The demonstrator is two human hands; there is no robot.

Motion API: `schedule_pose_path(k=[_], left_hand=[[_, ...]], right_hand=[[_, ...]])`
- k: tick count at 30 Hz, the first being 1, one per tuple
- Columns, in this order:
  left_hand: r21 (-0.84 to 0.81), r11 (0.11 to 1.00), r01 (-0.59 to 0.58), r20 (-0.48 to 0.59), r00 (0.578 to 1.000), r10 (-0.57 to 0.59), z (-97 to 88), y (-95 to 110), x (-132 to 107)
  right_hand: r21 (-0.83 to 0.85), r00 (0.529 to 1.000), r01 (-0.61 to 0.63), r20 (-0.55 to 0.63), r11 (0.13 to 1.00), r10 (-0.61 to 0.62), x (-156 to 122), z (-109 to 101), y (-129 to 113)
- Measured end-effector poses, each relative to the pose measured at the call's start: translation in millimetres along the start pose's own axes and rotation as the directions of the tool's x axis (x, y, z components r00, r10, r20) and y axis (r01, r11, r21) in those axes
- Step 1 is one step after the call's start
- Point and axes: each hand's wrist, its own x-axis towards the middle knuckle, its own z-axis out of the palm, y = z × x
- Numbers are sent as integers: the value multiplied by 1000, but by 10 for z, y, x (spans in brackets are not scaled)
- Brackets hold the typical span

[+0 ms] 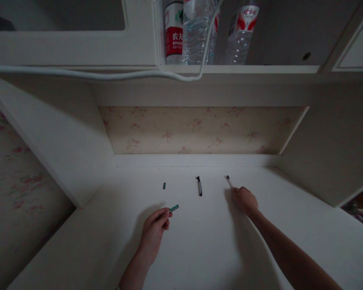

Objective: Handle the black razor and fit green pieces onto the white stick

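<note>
The left hand (155,224) held a green stick (174,208), the right hand (245,198) a brush (229,181), each low down, seemingly to leave the far end free.

place: home room | signs: floral wallpaper (196,131), white cupboard (139,48), bottles (196,40) on shelf (275,69)

Left grip (153,226) in a pinch, right grip (245,199) farther forward

- Red-labelled bottle (174,38), leftmost on the upper shelf (286,69)
- Clear bottle (196,44) just beside it
- Third bottle (242,34), labelled red and white, farther right
- White cable (109,75), bending upward before the clear bottle
- Floral wallpaper (181,131) below the shelf
</note>
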Motion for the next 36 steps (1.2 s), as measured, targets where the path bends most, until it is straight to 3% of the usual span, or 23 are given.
schedule_pose_path(k=[5,9,12,14,16,20,28,31,33,36], left_hand=[[43,999,-18,24,1000,17,1,-5,-6],[145,988,-51,76,996,41,1,-34,-11],[182,982,-45,105,994,26,10,-50,-18],[188,981,-44,123,992,21,22,-50,-28],[194,979,-54,140,990,27,36,-41,-43],[185,982,-43,129,991,19,63,-10,-69],[168,986,0,141,990,-24,87,10,-64],[191,982,-12,112,994,-9,87,-11,-59],[234,972,-21,78,997,3,84,-31,-53],[281,960,-6,80,997,-18,77,-63,-39]], right_hand=[[38,993,102,-59,994,-100,-81,-112,-78],[121,942,332,-95,936,-322,-381,-196,-348],[217,829,557,-81,802,-554,-797,-238,-640],[352,643,740,-119,573,-757,-1088,-256,-824],[376,532,810,-150,449,-833,-1315,-261,-974],[348,453,860,-184,373,-873,-1476,-225,-1139],[258,422,894,-208,367,-882,-1438,-93,-1133],[253,433,891,-221,377,-874,-1425,-70,-1082],[289,488,861,-229,420,-842,-1332,-76,-998],[298,701,709,-197,639,-686,-1007,-123,-756]])
